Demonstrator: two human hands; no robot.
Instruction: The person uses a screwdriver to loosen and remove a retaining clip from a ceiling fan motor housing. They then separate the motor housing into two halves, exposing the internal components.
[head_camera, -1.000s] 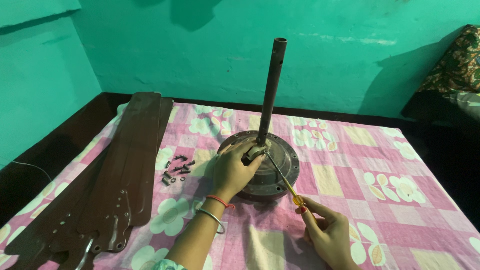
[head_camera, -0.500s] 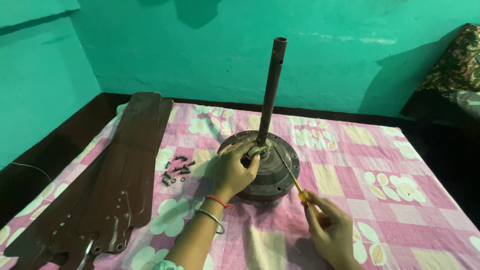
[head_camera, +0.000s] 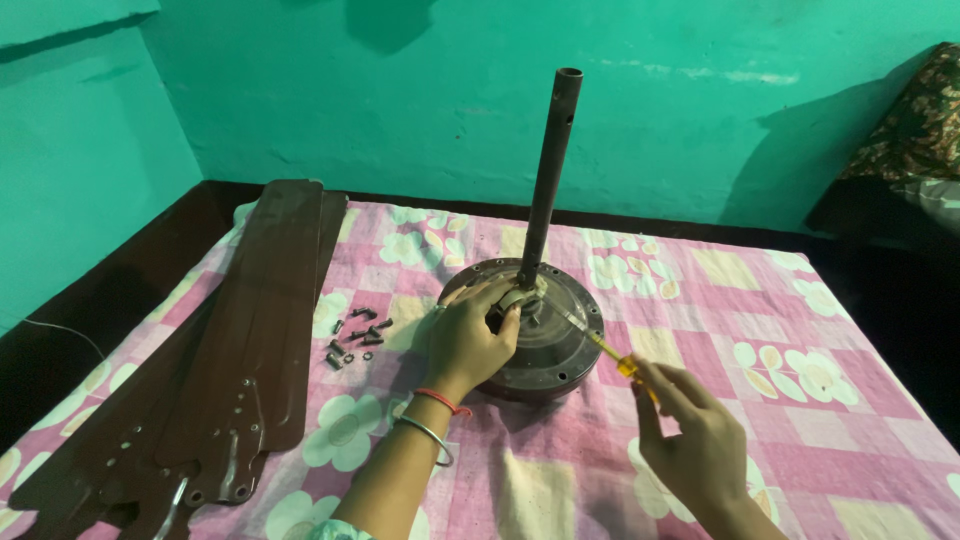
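**Two hands on a fan motor**

While the left hand (head_camera: 468, 340) rests on top of the round fan motor (head_camera: 545, 340), its fingers curl around a small pale part near the middle, right by the bottom of the pole. This hand has a red thread and a thin metal bangle on its wrist. The right hand (head_camera: 690, 440) is lower and off to the right side. Its fingers are closed around the yellow handle of a screwdriver (head_camera: 600, 348). The thin metal end of the screwdriver points up and left, and it reaches in to the top of the motor close to the left hand's fingertips. You cannot tell just what the tip touches, for the fingers hide it.

The fan motor is dark brown and shaped like a thick flat drum. It sits near the middle of a pink cloth (head_camera: 780, 330) with white flowers and yellow squares. A long dark pole (head_camera: 550, 170) stands up straight from the middle of the motor.

To the left of the motor lies a small bunch of dark screws (head_camera: 355, 335) on the cloth. Farther left, long brown fan blades (head_camera: 250, 330) lie flat in a pile, with their metal ends near the bottom corner. Behind it all is a green wall (head_camera: 400, 110).
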